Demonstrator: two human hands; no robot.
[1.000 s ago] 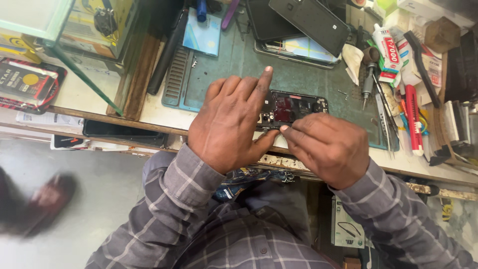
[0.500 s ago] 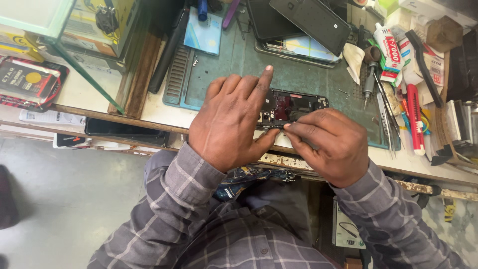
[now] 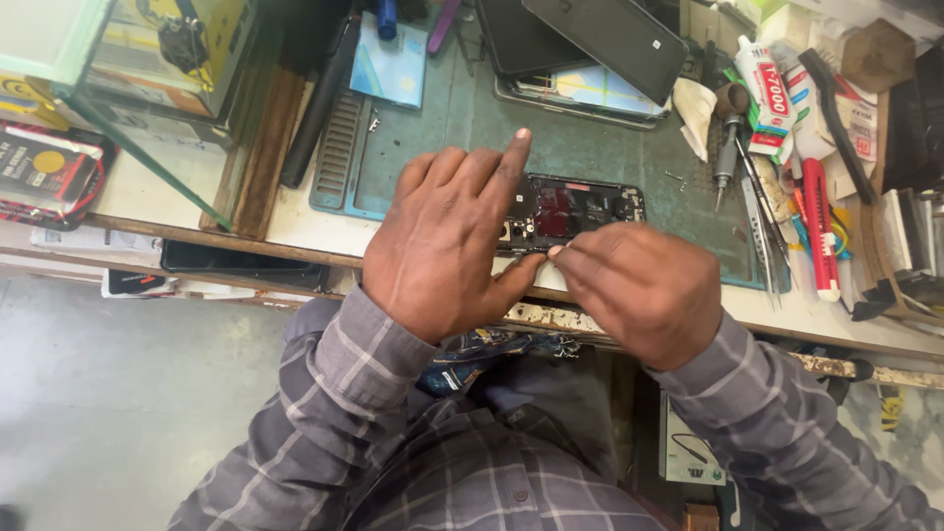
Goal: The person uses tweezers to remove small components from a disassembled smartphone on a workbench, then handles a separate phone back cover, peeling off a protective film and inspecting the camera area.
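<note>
The left hand (image 3: 447,241) hid the left part of the opened phone (image 3: 580,209). Whatever the right hand (image 3: 644,290) pinched was too small to tell. The top edge cut off a dark phone (image 3: 605,34).

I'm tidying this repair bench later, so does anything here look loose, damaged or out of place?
Yes. The phone under the left hand and right hand lies opened, its inner parts bare. Two tiny screws lie loose on the green mat right of it, easy to lose.
</note>
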